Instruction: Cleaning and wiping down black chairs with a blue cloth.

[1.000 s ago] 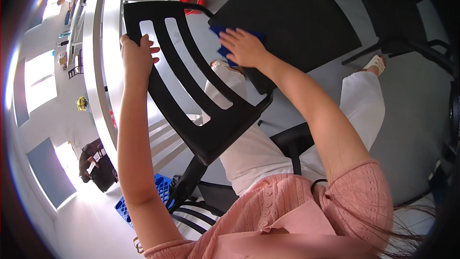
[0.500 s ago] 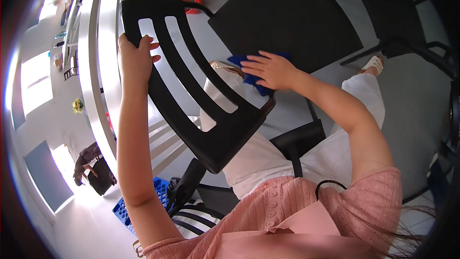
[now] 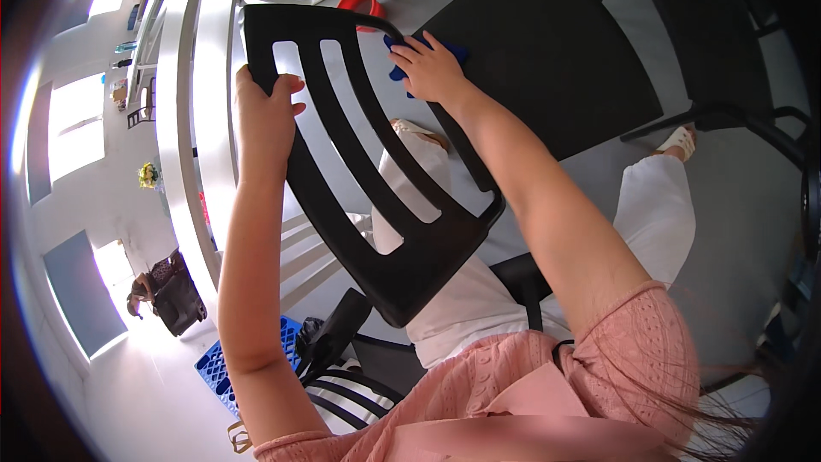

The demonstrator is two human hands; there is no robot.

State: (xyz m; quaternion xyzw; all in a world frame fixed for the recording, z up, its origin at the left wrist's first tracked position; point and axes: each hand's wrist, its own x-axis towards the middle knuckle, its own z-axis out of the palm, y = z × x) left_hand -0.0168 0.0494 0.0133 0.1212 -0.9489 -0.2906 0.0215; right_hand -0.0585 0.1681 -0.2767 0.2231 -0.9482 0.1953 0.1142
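Note:
A black chair with a slotted backrest is tilted in front of me, its flat seat beyond the backrest. My left hand grips the backrest's left edge, with fingertips showing through a slot. Over at the far end, where the seat meets the curved frame bar, my right hand presses a blue cloth. Its fingers lie spread over the cloth, which sticks out on both sides of them.
Another black chair stands at the right. A red ring-shaped object is on the floor beyond the backrest. White table frames run along the left. A blue plastic crate sits lower left. Farther left, a person bends over a black chair.
My right hand has moved the blue cloth forward and left, from the near corner of the seat to the far end of the frame. My left hand keeps its hold on the backrest.

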